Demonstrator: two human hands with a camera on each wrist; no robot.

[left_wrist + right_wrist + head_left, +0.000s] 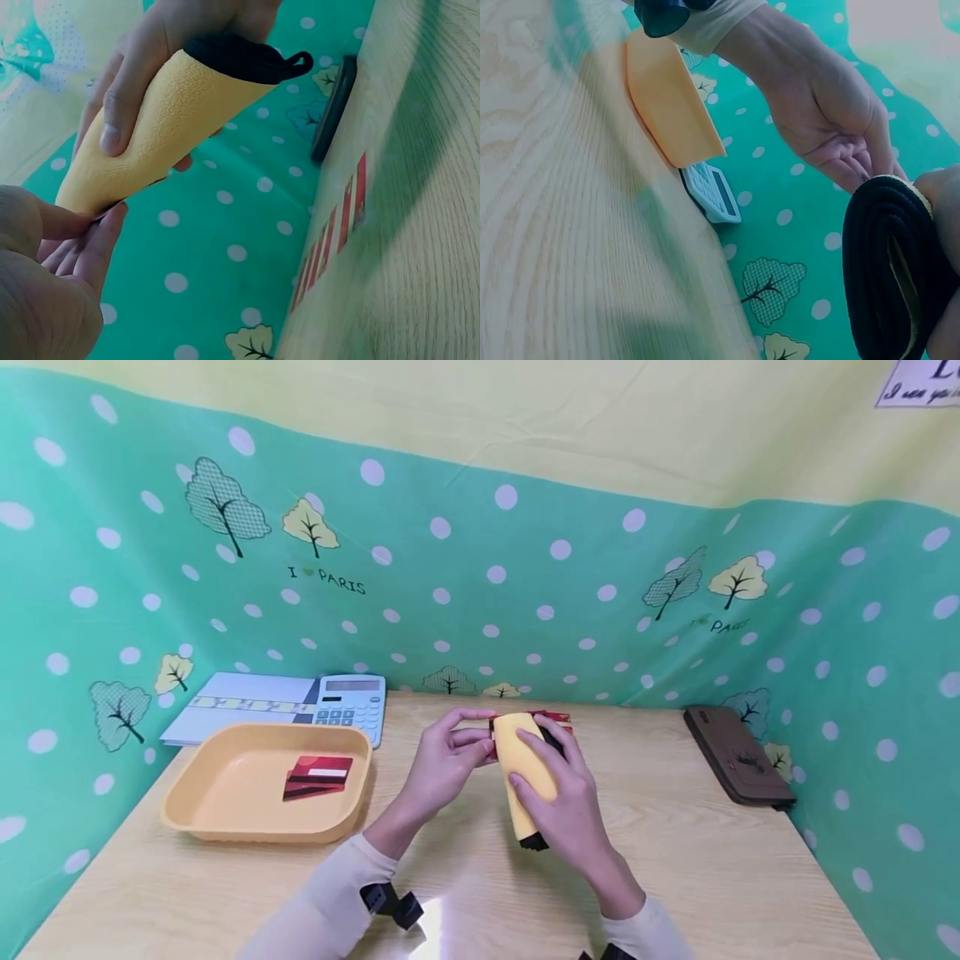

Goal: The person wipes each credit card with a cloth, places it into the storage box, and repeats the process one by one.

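Note:
A rolled yellow towel [525, 768] with black edging is held between both hands above the table. My right hand [573, 806] grips the roll from its right side, thumb and fingers spread over the yellow face. At its far end my left hand [442, 760] pinches the edge between thumb and fingers, plainer in the left wrist view, where a black loop sticks out of the near end of the towel [165, 135]. Layered black folds of the towel [881, 262] show in the right wrist view. Behind the hands lie red striped pieces [558, 720], partly hidden.
At left stands a light orange basin [217, 827] with red cards [318, 777] inside. Behind it are a blue calculator [352, 706] and a pale folder [247, 689]. A dark brown zip case [738, 756] lies at right. A green dotted curtain [465, 577] encloses the table.

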